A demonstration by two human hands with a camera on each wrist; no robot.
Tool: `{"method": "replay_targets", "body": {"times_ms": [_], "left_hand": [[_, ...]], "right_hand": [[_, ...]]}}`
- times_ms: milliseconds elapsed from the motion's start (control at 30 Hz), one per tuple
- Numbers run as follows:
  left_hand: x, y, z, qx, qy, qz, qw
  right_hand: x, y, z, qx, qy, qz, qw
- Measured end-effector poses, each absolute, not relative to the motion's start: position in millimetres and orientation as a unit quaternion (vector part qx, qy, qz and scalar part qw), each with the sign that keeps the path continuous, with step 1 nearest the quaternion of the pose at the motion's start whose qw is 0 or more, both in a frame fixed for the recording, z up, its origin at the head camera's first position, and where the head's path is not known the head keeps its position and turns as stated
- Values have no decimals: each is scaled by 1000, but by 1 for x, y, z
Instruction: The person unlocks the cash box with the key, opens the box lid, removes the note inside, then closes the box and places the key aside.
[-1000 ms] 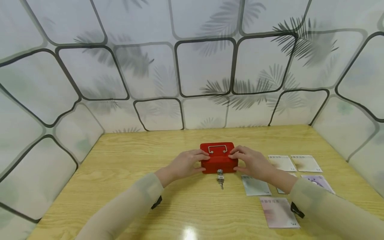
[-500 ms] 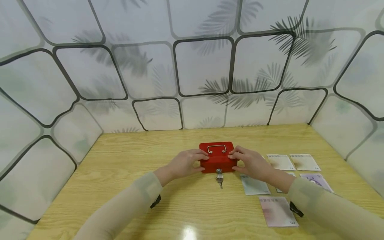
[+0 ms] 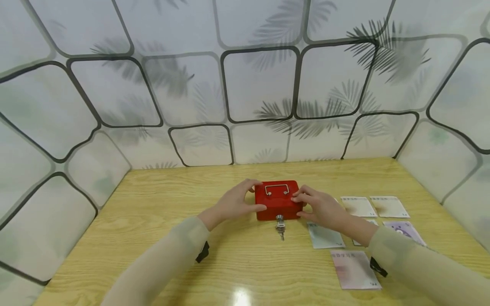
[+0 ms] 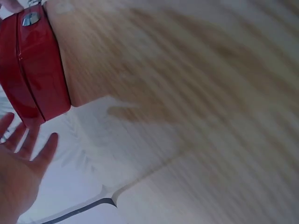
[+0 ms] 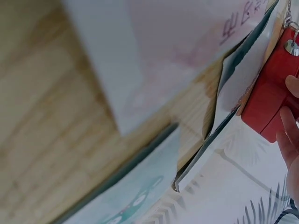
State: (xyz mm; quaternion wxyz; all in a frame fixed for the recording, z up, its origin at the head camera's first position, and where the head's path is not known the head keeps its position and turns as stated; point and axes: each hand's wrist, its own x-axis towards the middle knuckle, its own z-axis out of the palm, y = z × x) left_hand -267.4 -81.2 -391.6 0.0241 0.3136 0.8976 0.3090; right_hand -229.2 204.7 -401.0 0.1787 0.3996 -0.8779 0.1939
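A red metal cash box [image 3: 278, 203] with a wire handle [image 3: 277, 187] on its lid sits on the wooden table. Keys on a ring [image 3: 280, 231] hang from the lock at its front. My left hand [image 3: 233, 203] is spread at the box's left side, fingertips at the back left corner and thumb across the front left edge. In the left wrist view its fingers [image 4: 44, 151] are parted beside the box's end [image 4: 46, 70]. My right hand [image 3: 321, 208] holds the right side, fingers on the lid and thumb low at the front; the right wrist view shows only part of that hand [image 5: 292, 140].
Several cards or booklets lie on the right of the table: a pink one [image 3: 356, 272] in front, a pale blue one [image 3: 325, 237] by the box, a purple one [image 3: 405, 230], and white ones [image 3: 390, 207] behind. A patterned cloth wall [image 3: 260, 144] rises behind the table.
My left hand has loosened from the box's left side and spread, its fingers moving back to the rear left corner and its thumb rising along the front. The right hand and box stay put.
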Motion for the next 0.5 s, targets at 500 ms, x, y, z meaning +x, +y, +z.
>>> {"method": "replay_targets", "body": {"times_ms": [500], "left_hand": [[-282, -74, -396, 227, 860, 427, 165]], "right_hand": [[-243, 202, -387, 278, -910, 298, 75]]}}
